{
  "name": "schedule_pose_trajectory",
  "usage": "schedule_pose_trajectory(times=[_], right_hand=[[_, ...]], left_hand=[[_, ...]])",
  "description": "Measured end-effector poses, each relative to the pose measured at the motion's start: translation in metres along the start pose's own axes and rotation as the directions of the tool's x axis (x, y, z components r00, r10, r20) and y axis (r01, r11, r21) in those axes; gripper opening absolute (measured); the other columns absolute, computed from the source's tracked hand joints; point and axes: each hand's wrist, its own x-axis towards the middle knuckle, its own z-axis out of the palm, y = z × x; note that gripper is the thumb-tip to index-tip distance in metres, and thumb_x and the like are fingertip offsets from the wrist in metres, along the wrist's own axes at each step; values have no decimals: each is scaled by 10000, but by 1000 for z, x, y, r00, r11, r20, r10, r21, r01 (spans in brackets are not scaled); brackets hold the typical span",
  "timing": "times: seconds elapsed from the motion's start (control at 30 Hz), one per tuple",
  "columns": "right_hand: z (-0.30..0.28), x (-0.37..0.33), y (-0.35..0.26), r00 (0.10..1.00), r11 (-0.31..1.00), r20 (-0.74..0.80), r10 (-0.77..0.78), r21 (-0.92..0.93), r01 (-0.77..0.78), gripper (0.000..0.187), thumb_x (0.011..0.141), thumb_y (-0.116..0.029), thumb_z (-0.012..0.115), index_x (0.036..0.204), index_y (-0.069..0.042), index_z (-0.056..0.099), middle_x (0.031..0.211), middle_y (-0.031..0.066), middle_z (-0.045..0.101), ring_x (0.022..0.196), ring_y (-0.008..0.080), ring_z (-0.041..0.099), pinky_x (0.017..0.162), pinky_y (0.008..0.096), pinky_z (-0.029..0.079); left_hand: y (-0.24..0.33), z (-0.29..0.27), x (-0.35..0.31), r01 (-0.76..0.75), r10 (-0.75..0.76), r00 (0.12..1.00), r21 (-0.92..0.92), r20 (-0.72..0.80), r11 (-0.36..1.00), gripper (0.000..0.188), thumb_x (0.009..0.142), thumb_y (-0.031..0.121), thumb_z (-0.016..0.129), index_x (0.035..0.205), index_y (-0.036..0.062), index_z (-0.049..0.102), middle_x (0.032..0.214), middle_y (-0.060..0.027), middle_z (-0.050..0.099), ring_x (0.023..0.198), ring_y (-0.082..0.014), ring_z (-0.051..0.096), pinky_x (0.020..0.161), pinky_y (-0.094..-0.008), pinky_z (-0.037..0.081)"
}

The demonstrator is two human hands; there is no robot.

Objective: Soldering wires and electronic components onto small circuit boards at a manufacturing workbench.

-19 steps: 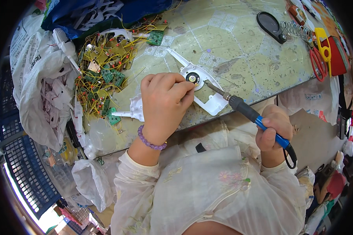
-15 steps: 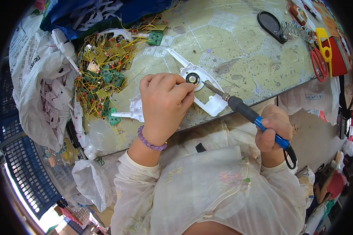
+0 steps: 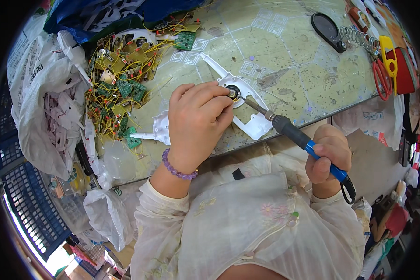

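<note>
A white plastic shell [image 3: 255, 126] with a long thin arm lies near the table's front edge. A round black speaker [image 3: 233, 92] with a metallic centre is set in it. My left hand [image 3: 198, 114], wearing a purple bead bracelet, is closed in a pinch at the speaker's left side and hides part of it. Whatever sits between those fingertips is hidden. In my right hand [image 3: 329, 154] is a blue and black soldering iron [image 3: 290, 130], its tip beside the speaker's right rim. Another white plastic piece [image 3: 161, 128] lies partly behind my left hand.
Green circuit boards with yellow wires [image 3: 121, 84] are heaped on the left, next to a white plastic bag [image 3: 32, 107] of pale parts. A blue bag [image 3: 74, 21] lies at the back. Red-handled scissors [image 3: 381, 79], a coil spring [image 3: 361, 38] and a black oval-framed piece [image 3: 326, 29] lie far right.
The soldering iron's tip has come slightly closer to the speaker's rim. My left fingertips have shifted a little and now cover more of the speaker's left side.
</note>
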Motion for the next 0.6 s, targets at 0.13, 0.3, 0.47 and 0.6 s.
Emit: schedule_pose_trajectory(times=[0.13,0.3,0.47,0.6], right_hand=[[0,2,1,1000,1000,17,-11,-1,11,252,937,-269,512,902,-20,518,533,29,453,396,133,385,383,283,287],[-1,4,1,998,1000,58,-7,-13,8,238,933,-263,506,900,-27,514,532,29,457,393,138,385,383,284,287],[0,6,-1,997,1000,74,-4,-20,6,234,935,-265,502,894,-35,509,534,30,460,393,140,385,383,286,286],[0,6,-2,997,1000,76,-3,-25,5,245,936,-275,506,887,-34,510,539,30,454,394,141,383,382,291,281]], left_hand=[[1,0,0,9,-9,1000,15,7,1000,116,668,62,726,744,111,655,899,12,677,964,-180,631,847,-371,417],[1,-2,0,17,-17,999,20,29,1000,109,676,75,727,749,119,659,904,20,680,962,-174,627,863,-380,398],[1,-2,-1,19,-20,999,24,33,1000,102,682,80,724,755,119,665,912,20,680,955,-171,621,868,-385,391],[1,-3,0,16,-17,999,25,43,1000,97,684,83,723,756,116,666,915,20,680,937,-169,618,868,-385,391]])
